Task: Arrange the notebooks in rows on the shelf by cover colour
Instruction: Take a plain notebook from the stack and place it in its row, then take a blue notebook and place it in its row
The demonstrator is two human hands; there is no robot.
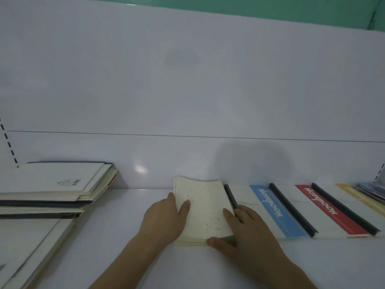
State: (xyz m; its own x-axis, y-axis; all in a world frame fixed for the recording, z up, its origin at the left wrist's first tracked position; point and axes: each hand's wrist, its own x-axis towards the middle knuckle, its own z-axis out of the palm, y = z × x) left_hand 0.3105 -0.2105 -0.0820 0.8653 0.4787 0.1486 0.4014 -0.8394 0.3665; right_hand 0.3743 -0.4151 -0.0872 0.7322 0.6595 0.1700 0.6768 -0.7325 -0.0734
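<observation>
Both hands rest on a small stack of cream notebooks (203, 209) lying flat on the white shelf (129, 236), its far edge near the back panel (187, 90). The left hand (164, 220) lies flat along the stack's left edge, fingers loosely extended and close together, the index finger on the top cover and the others pressed against the side; it grips nothing, only steadies. The right hand (248, 232) holds the near right corner of the stack: the thumb runs along the near edge, the index finger lies on the cover by the right edge, and the remaining fingers curl over that side. Whether they pinch the pages or merely press cannot be told. Just beyond the right fingers, touching or nearly touching the stack, lies a blue-banded notebook (275, 213) with a black spine, then a red-banded notebook (325, 211), then a yellow-banded notebook (350, 192). Well left of the left fingers sits a pile of pale notebooks (54, 188).
</observation>
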